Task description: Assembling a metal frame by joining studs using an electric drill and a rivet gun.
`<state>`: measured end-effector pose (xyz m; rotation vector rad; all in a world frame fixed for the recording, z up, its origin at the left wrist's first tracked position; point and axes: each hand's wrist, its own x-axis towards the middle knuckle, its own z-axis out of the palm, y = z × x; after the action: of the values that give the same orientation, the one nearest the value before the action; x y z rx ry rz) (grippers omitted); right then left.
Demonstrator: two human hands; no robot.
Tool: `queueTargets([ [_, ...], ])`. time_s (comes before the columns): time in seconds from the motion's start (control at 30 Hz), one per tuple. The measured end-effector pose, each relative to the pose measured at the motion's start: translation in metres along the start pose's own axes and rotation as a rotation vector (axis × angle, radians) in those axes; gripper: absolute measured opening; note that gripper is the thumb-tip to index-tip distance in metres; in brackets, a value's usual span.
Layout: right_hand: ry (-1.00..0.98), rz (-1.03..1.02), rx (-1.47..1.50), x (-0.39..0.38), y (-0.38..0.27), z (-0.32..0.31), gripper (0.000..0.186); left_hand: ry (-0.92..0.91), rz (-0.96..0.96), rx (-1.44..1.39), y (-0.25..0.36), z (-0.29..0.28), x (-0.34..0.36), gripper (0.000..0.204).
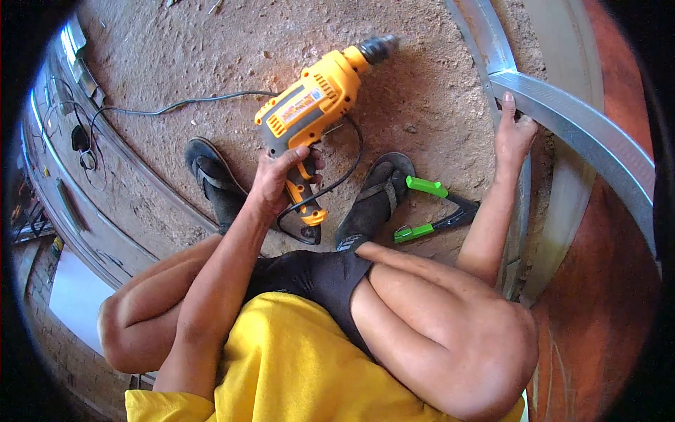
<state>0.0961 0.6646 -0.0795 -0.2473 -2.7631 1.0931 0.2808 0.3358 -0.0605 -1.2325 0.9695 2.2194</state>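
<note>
My left hand (275,177) is wrapped round the handle of a yellow and black power drill (315,98). The drill is held over the dirt ground, its dark chuck (377,48) toward the far right; the tip at the chuck is blurred. A black cord loops down from the drill beside the handle. Out to the right, my right hand (515,135) grips the near edge of a silver metal channel (562,104), thumb on its face and fingers curled underneath, partly hidden. The channel meets another metal strip (485,35) at a corner by that hand.
Between my sandalled feet and right forearm lies a black and green angled tool (450,214) on the dirt (429,91). A dark cable (176,107) trails left from the drill. Long metal strips (133,158) lie at left, near a white sheet (77,295). A reddish surface (598,295) is at right.
</note>
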Motion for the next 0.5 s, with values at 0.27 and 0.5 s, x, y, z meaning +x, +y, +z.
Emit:
queueTargets([
  [0.27, -0.142, 0.034, 0.046, 0.000, -0.010, -0.007, 0.038, -0.092, -0.072, 0.088, -0.016, 0.029, 0.000, 0.038],
  [0.5, -0.099, 0.028, -0.101, -0.001, -0.027, -0.008, 0.028, -0.077, -0.096, 0.113, -0.012, 0.037, 0.001, 0.037],
])
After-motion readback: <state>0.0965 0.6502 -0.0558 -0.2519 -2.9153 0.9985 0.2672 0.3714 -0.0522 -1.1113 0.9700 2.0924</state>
